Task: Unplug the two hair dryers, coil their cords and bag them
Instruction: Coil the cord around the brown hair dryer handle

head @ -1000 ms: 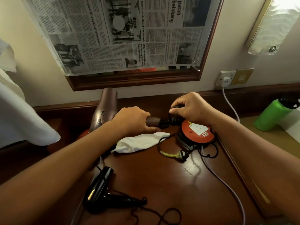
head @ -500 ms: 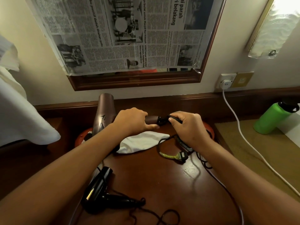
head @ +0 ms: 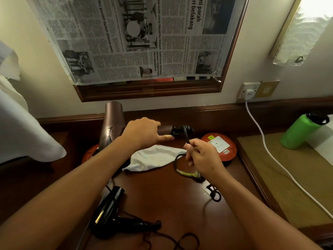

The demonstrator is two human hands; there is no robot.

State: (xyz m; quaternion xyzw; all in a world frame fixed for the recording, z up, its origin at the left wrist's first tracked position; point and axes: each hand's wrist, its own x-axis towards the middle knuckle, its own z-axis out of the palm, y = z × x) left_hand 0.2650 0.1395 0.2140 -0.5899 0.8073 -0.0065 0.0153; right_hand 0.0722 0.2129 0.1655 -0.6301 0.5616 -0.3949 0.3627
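My left hand (head: 144, 133) grips the handle of a bronze hair dryer (head: 112, 123) that stands with its barrel pointing up at the back of the wooden desk (head: 180, 204). Its black cord (head: 185, 134) is looped at the end of the handle, and my right hand (head: 201, 156) pinches that cord just below the loops. A white cloth bag (head: 153, 159) lies flat under my hands. A black hair dryer (head: 110, 212) lies on its side near the front, its cord (head: 180, 240) trailing loose to the right.
A red round extension reel (head: 223, 147) with a white socket sits right of my right hand. Its white cable (head: 270, 154) runs to a wall plug (head: 249, 92). A green bottle (head: 301, 132) stands at the far right. White cloth (head: 21, 123) hangs at the left.
My right hand has pulled back toward me from the handle's end, drawing the black cord down. The red reel, hidden half a second ago, shows again.
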